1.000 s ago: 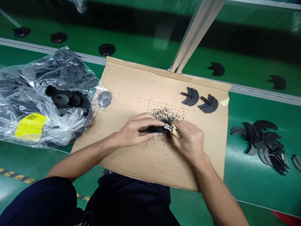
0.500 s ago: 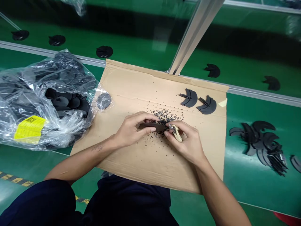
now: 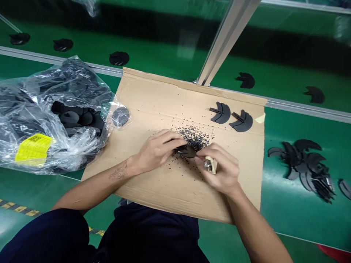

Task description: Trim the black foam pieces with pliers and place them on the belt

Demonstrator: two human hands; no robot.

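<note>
Over the cardboard sheet [image 3: 161,190], my left hand [image 3: 157,149] is closed on a black disc-shaped plastic part [image 3: 188,152], which is tilted with its face partly showing. My right hand [image 3: 223,166] has its thumb and forefinger at the disc's right edge. Tucked in the right palm is a small hand tool [image 3: 210,165] with cream handles and a shiny metal part; the fingers hide its kind. Many tiny black scraps [image 3: 196,137] lie scattered on the cardboard just beyond and around the disc.
A clear plastic bag [image 3: 55,120] of black discs lies at left, with one disc [image 3: 120,117] at its mouth. Two curved black pieces [image 3: 221,113] sit at the cardboard's far right. A pile of black pieces [image 3: 307,164] lies further right. A metal post [image 3: 230,40] rises behind.
The disc has turned from edge-on to showing its face. My left fingers have shifted over its top. The tool has swung back into my right palm, and my right fingertips now touch the disc.
</note>
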